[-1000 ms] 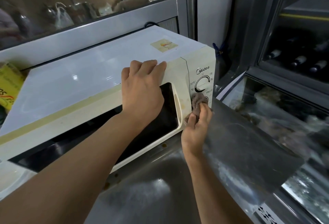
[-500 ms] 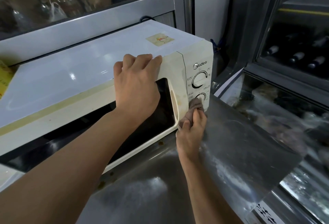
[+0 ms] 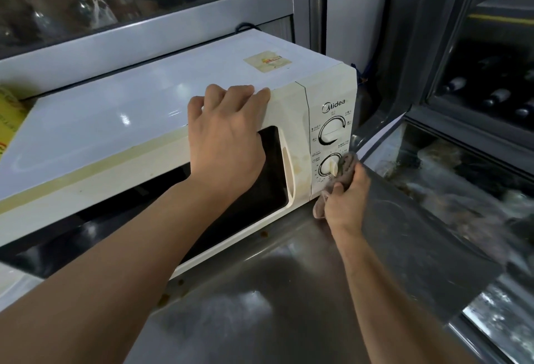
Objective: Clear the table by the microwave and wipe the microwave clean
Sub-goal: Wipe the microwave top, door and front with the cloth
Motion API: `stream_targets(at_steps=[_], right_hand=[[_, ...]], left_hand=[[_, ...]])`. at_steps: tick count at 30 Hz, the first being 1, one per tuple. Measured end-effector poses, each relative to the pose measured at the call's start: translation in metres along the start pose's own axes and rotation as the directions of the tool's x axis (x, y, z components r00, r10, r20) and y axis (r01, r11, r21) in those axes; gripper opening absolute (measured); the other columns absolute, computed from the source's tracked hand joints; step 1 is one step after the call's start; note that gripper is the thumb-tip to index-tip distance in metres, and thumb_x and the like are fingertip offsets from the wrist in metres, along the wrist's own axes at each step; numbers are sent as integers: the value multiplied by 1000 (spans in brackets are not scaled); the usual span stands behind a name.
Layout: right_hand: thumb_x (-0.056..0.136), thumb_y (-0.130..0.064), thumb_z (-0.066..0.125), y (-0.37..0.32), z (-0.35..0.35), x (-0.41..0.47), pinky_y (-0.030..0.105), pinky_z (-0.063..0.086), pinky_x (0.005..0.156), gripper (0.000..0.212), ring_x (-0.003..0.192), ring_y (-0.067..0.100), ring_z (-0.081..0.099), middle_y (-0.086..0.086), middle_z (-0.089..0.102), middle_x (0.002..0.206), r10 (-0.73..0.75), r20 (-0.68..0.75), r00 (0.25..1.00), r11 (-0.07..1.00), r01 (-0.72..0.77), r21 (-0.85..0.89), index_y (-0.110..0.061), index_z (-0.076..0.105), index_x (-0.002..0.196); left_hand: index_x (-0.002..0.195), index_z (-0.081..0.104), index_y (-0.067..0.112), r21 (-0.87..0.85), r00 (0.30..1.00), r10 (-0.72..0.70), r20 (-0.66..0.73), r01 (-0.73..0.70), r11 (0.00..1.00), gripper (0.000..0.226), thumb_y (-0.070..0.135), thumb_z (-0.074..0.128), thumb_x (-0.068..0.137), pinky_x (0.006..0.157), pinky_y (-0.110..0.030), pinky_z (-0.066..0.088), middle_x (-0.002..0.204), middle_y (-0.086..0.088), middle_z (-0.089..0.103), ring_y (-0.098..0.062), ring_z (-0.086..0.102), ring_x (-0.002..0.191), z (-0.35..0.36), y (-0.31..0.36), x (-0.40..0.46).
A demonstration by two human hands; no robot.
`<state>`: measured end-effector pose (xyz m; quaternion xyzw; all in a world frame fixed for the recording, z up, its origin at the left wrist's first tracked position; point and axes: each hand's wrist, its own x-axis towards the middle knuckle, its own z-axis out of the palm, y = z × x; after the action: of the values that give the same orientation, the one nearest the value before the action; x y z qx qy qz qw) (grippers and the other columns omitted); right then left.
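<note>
Two hands are on the microwave (image 3: 161, 120), which sits on the steel table (image 3: 260, 306) under a window, its door shut. The left hand (image 3: 228, 138) is hooked over the top front edge above the door glass, fingers curled onto the lid and palm pressed against the door, bracing the body. The right hand (image 3: 346, 199) pinches a bunched grey cloth (image 3: 345, 171) between thumb and fingers and holds it against the lower dial (image 3: 328, 168) of the control panel; the upper dial (image 3: 332, 131) is uncovered. Rubbing across that lower knob could well turn it and start a timer, since the cloth drags on the pointer. Yellowish streaks run down the door handle (image 3: 289, 172) and the panel beside it, and a dry or already dirty cloth would probably smear them, not lift them. Brown spots (image 3: 264, 234) lie on the table by the front foot; the hanging tail of the cloth may pick those up. If the bracing hand eases off, a hard push might slide the oven on the slick steel.
</note>
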<state>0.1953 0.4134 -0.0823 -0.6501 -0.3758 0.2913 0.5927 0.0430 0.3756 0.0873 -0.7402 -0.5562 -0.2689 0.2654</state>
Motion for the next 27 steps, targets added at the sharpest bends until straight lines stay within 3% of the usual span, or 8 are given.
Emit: stream_targets(at_steps=[2,6,8,10,13,17,20,27], right_hand=[[86,9,45,-5,-2,2,27,51,92,59,106,20,59,5,48,128,-28,23,999,999,28,20,-24,41,136],[87,11,45,0,6,-41,10,14,108,58,133,24,33,12,33,147,-118,25,993,991,119,-68,-6,38,141],[87,11,44,6,9,-51,6,11,108,51,134,27,32,14,33,145,-73,36,997,997,73,-15,-3,44,136],[85,13,42,5,8,-36,26,29,114,49,127,27,44,9,39,138,-24,2,1000,994,24,107,-4,50,130],[83,17,39,-10,0,-10,46,48,97,54,109,25,59,-12,44,124,-36,-25,999,965,41,258,-16,55,123],[81,21,38,-32,-12,-14,4,38,91,50,108,10,54,-3,45,121,-174,-70,982,973,182,141,-6,61,117],[77,25,38,-34,-12,-14,-2,28,95,50,114,15,45,5,44,121,-275,-82,958,951,284,122,2,61,116],[88,15,39,-11,-3,-5,9,50,62,45,103,18,52,-1,40,123,179,8,984,923,-171,346,-25,51,106]], left_hand=[[117,65,12,-3,1000,-7,3,7,1000,60,-2,42,63,81,-45,40,114,-9,67,-38,56,93,0,1,1],[118,64,12,-7,1000,-20,9,20,1000,59,-2,43,65,81,-46,39,114,-10,66,-39,55,94,0,1,1],[118,64,12,0,1000,-11,5,11,1000,58,-1,42,66,81,-45,40,115,-10,66,-39,56,95,0,1,0],[119,63,13,11,1000,2,2,-2,1000,59,2,36,68,81,-44,40,115,-9,66,-38,56,94,0,1,0],[119,63,13,17,1000,8,-1,-8,1000,59,4,36,68,81,-45,40,115,-8,66,-38,56,94,1,0,0],[118,64,12,11,1000,-5,-10,5,1000,58,-1,45,65,80,-45,40,114,-9,67,-38,56,93,1,1,0],[118,64,12,8,1000,-8,-4,8,1000,58,-1,45,65,80,-45,40,114,-9,66,-38,56,93,1,2,0],[119,64,12,22,1000,-17,-10,17,1000,59,-1,44,65,82,-46,39,115,-9,66,-38,56,95,2,2,0]])
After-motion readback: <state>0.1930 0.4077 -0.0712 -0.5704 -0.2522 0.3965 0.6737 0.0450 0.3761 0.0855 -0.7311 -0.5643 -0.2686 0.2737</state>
